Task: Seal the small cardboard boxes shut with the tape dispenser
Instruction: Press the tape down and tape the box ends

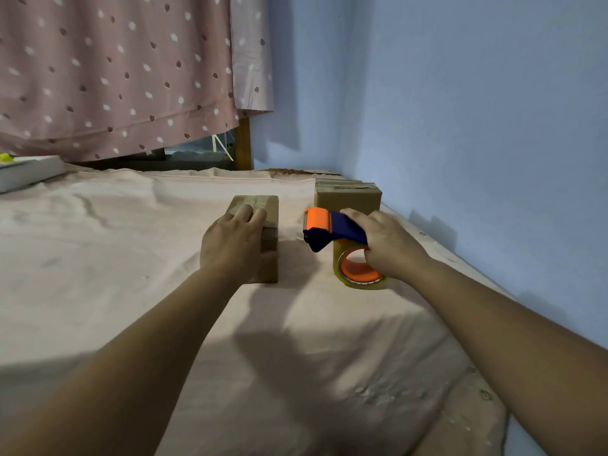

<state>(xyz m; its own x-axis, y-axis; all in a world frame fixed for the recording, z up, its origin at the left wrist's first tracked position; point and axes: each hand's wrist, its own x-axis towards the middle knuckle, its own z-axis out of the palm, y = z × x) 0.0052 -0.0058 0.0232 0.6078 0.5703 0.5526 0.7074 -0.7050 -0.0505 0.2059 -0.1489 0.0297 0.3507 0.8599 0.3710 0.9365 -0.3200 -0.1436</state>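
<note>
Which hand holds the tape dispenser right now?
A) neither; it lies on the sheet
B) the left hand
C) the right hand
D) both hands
C: the right hand grips the blue-and-orange tape dispenser, while the left hand rests on a small cardboard box.

Both forearms reach forward over the bed [131, 241], bare to the elbow, from its near edge toward the far right corner; the left forearm [148, 340] runs in from the lower left, the right forearm [493, 317] from the lower right; the left hand [233, 245] lies palm down on a cardboard box [268, 205], fingers laid across its top (lightly bent, close together); the right hand [385, 245], level with it and near, has its fingers curled round the handle of the tape dispenser [342, 225], knuckles up.
</note>
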